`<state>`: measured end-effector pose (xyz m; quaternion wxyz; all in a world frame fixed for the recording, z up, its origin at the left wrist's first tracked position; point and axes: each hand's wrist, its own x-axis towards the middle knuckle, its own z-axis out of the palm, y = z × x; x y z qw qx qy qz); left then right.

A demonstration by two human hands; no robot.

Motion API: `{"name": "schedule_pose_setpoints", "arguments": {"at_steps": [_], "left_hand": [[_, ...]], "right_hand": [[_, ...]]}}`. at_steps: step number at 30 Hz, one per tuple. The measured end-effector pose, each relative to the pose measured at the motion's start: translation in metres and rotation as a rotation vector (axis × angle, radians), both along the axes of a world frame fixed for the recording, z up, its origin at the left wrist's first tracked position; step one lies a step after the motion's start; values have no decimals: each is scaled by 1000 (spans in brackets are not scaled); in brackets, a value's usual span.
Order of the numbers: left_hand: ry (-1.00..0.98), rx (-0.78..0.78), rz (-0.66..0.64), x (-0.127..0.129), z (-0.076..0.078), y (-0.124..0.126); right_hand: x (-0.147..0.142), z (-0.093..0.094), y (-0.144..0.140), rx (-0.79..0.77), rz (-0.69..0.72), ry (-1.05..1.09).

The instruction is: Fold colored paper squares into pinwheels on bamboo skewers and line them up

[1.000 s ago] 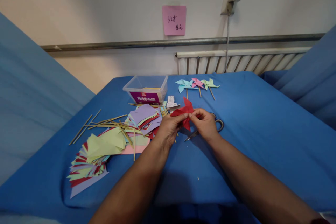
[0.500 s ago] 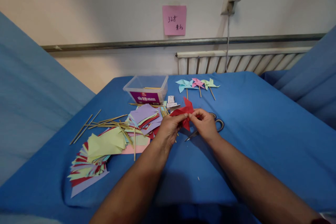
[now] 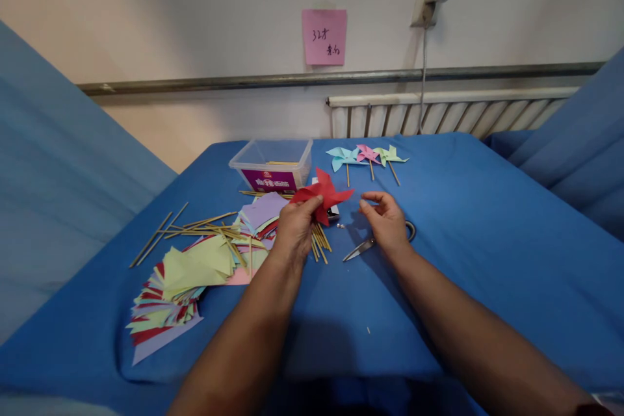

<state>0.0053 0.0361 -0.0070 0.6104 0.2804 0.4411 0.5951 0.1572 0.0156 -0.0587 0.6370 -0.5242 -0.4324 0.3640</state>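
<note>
- Red paper pinwheel (image 3: 322, 194): folded into its vane shape and held up off the blue cloth (image 3: 463, 260), just in front of the clear plastic box (image 3: 273, 166). I judge the folding done; no stick is visible on it, so mounting appears to be left.
- My left hand (image 3: 292, 231): fingers closed on the lower edge of the red pinwheel, pinching it firmly.
- My right hand (image 3: 387, 221): apart from the pinwheel, fingers loosely curled and spread, holding nothing that I can make out. It hovers just above the scissors (image 3: 373, 244), which lie on the cloth, blades pointing left.
- Small metal item (image 3: 340, 225) lies on the cloth between my hands; too small to identify.
- Wooden sticks (image 3: 319, 244): a bundle directly below the pinwheel, more scattered to the left (image 3: 195, 226).
- Finished pinwheels (image 3: 366, 157): three on sticks, pale blue, pink and green, lying side by side near the far edge. By this count three are complete and a fourth is in hand.
- Cut paper pieces (image 3: 195, 273): a large mixed stack remains at left.
- Room: the cloth to the right of the scissors is open; the left side is crowded with paper and sticks. The near edge falls away below my forearms.
</note>
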Motion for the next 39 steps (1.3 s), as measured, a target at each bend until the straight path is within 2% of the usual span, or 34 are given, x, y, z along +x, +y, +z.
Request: {"name": "schedule_pose_setpoints", "arguments": {"at_steps": [2, 5, 11, 15, 24, 32, 39], "left_hand": [[15, 10, 61, -7, 2, 6], [8, 7, 107, -11, 2, 10], [-23, 11, 77, -3, -7, 8], [-25, -3, 30, 1, -11, 5], [-21, 10, -16, 6, -16, 3], [55, 4, -46, 8, -28, 3], [44, 15, -55, 7, -30, 4]], "right_hand": [[2, -6, 4, -32, 5, -30], [3, -14, 8, -79, 89, -229], [-4, -15, 5, -88, 302, -869], [-8, -9, 3, -151, 334, -1098], [-15, 2, -2, -179, 320, -1257], [-15, 3, -2, -213, 304, -1310], [-15, 3, -4, -206, 284, -1337]]}}
